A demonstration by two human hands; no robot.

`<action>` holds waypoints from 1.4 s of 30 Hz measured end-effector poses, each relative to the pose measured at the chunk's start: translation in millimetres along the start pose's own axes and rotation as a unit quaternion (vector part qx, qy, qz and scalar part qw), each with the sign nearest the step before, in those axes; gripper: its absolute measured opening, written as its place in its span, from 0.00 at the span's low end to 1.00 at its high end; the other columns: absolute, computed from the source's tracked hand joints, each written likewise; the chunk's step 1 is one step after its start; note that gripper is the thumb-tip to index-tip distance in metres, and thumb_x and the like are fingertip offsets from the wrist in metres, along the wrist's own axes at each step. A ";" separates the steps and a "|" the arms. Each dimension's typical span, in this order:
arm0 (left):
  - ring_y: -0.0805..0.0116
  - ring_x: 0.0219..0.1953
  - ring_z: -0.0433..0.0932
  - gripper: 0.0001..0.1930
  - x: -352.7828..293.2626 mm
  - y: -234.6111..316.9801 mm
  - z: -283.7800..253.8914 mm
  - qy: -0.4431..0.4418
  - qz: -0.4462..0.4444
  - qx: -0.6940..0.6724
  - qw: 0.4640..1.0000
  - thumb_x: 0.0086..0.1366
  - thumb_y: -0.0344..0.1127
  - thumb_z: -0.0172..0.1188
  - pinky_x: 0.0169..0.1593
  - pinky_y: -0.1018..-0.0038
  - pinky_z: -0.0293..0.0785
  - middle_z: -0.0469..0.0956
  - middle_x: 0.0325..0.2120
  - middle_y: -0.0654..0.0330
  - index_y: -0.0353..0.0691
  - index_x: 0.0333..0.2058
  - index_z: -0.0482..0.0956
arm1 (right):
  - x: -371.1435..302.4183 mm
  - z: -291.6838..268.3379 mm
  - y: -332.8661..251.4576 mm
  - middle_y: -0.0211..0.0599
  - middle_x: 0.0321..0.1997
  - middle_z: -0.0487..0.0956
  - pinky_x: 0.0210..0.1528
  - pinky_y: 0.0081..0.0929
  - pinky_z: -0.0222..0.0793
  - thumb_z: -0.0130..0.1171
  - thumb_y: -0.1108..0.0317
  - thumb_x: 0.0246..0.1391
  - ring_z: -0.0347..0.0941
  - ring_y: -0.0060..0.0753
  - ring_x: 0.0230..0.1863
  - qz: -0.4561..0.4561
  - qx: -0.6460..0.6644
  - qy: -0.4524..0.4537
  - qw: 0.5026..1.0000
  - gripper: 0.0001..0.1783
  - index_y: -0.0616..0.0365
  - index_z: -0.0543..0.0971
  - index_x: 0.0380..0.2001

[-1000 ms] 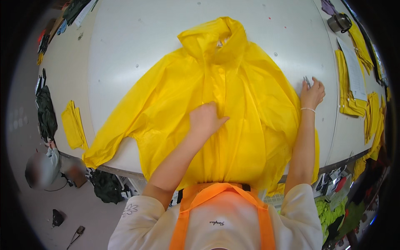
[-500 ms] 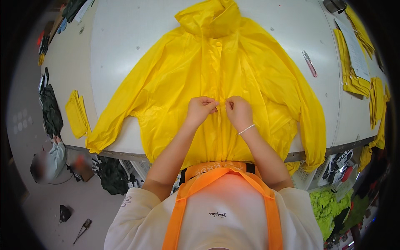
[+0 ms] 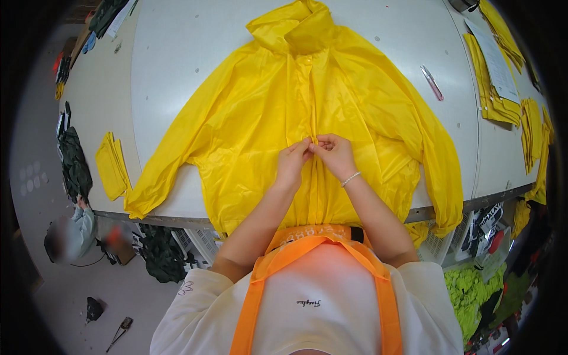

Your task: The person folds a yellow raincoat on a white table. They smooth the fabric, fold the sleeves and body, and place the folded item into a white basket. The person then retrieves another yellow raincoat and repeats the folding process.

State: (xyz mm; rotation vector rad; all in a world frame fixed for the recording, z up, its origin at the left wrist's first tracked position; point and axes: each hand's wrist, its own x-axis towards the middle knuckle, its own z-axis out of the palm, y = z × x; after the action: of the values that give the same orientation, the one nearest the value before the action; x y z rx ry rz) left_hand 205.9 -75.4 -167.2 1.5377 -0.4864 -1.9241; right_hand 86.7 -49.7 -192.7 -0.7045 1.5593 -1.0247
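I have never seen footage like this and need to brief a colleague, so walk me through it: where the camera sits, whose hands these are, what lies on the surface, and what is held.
There is no machine here. A person wears a wide fisheye camera on the head, looking down, so the rounded, bent edges are only the lens. The two bare forearms coming up from the lower edge are the person's own.

On the long white worktable lies a bright yellow, thin, shiny hooded raincoat, spread flat with its sleeves out. The left hand and the right hand, which wears a pale bead bracelet, meet at the coat's front closure and pinch the fabric there.

Around it: a slim pink pen-like tool, stacks of folded yellow fabric at the right edge, and a smaller folded yellow piece on the left.
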 end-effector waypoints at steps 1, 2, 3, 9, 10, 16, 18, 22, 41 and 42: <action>0.67 0.45 0.72 0.16 -0.8 -0.8 0.5 0.003 -0.006 -0.020 1.000 0.63 0.34 0.53 0.52 0.73 0.69 0.74 0.41 0.51 0.25 0.42 0.72 | -0.7 1.7 0.6 0.36 0.27 0.78 0.33 0.19 0.69 0.64 0.69 0.45 0.72 0.22 0.29 0.002 -0.022 0.009 1.000 0.14 0.69 0.77 0.33; 0.67 0.45 0.72 0.16 -0.3 -1.4 0.1 -0.001 -0.004 -0.027 1.000 0.63 0.34 0.52 0.52 0.72 0.68 0.74 0.41 0.51 0.25 0.42 0.72 | -1.1 2.7 1.6 0.35 0.27 0.78 0.32 0.19 0.69 0.64 0.70 0.45 0.72 0.21 0.28 0.003 -0.044 0.018 0.999 0.14 0.69 0.77 0.33; 0.66 0.45 0.72 0.16 0.5 -1.5 -0.6 -0.006 0.001 -0.034 0.999 0.63 0.34 0.52 0.52 0.72 0.68 0.74 0.41 0.51 0.25 0.42 0.72 | -0.1 2.5 2.3 0.35 0.27 0.78 0.32 0.19 0.69 0.64 0.70 0.44 0.72 0.22 0.28 0.000 -0.044 0.015 0.999 0.14 0.69 0.77 0.33; 0.64 0.46 0.72 0.14 10.1 0.4 -17.8 -0.048 -0.030 -0.021 0.998 0.64 0.32 0.49 0.52 0.72 0.68 0.74 0.42 0.51 0.27 0.44 0.72 | 4.4 1.1 3.9 0.39 0.25 0.78 0.32 0.22 0.69 0.63 0.72 0.44 0.73 0.27 0.27 -0.042 -0.102 0.028 0.993 0.13 0.70 0.76 0.32; 0.63 0.46 0.72 0.14 8.2 2.6 -19.6 -0.056 -0.028 0.005 0.998 0.64 0.32 0.49 0.52 0.72 0.67 0.74 0.42 0.52 0.28 0.44 0.73 | 4.3 5.0 7.7 0.40 0.25 0.78 0.31 0.22 0.69 0.63 0.73 0.45 0.73 0.28 0.26 -0.057 -0.105 0.041 0.992 0.12 0.70 0.76 0.32; 0.49 0.58 0.61 0.19 -38.4 -8.8 -119.4 0.156 0.454 0.548 0.685 0.59 0.37 0.55 0.60 0.55 0.53 0.66 0.54 0.51 0.43 0.49 0.73 | -30.2 -32.6 -3.8 0.52 0.43 0.75 0.52 0.33 0.64 0.57 0.66 0.52 0.71 0.45 0.47 -0.165 -0.234 0.095 0.953 0.19 0.66 0.73 0.45; 0.47 0.63 0.52 0.25 -68.2 -6.8 -175.4 0.225 0.395 0.679 0.576 0.60 0.44 0.53 0.62 0.49 0.44 0.58 0.61 0.51 0.45 0.56 0.67 | -63.2 -81.7 9.2 0.55 0.61 0.61 0.63 0.44 0.48 0.54 0.62 0.55 0.53 0.54 0.63 -0.226 -0.346 0.163 0.896 0.29 0.60 0.64 0.58; 0.47 0.66 0.42 0.32 -89.3 -23.8 -225.8 0.239 0.265 0.731 0.582 0.60 0.51 0.50 0.63 0.46 0.37 0.47 0.65 0.54 0.48 0.62 0.57 | -90.2 -123.6 44.3 0.49 0.70 0.44 0.64 0.60 0.34 0.48 0.51 0.57 0.36 0.59 0.69 -0.105 -0.591 0.186 0.778 0.36 0.51 0.52 0.65; 0.65 0.26 0.77 0.21 30.7 45.3 -26.4 0.090 0.311 0.492 0.808 0.58 0.41 0.59 0.31 0.72 0.72 0.78 0.26 0.55 0.33 0.46 0.70 | 23.2 -3.8 -35.6 0.45 0.35 0.74 0.43 0.38 0.67 0.59 0.59 0.49 0.69 0.47 0.41 -0.262 -0.414 0.063 0.870 0.17 0.62 0.76 0.35; 0.66 0.24 0.76 0.18 37.5 34.6 -22.3 0.081 0.318 0.458 0.826 0.58 0.39 0.60 0.30 0.73 0.72 0.78 0.23 0.56 0.32 0.43 0.73 | 21.0 4.6 -32.1 0.44 0.34 0.74 0.41 0.36 0.68 0.60 0.59 0.48 0.70 0.46 0.40 -0.222 -0.402 0.069 0.886 0.16 0.61 0.76 0.34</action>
State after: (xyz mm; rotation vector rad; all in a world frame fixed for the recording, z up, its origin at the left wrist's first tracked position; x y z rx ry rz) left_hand 230.7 -123.9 -178.6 1.7103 -1.7710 -1.0186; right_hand 83.7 -83.2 -173.9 -1.6509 2.0095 -0.7177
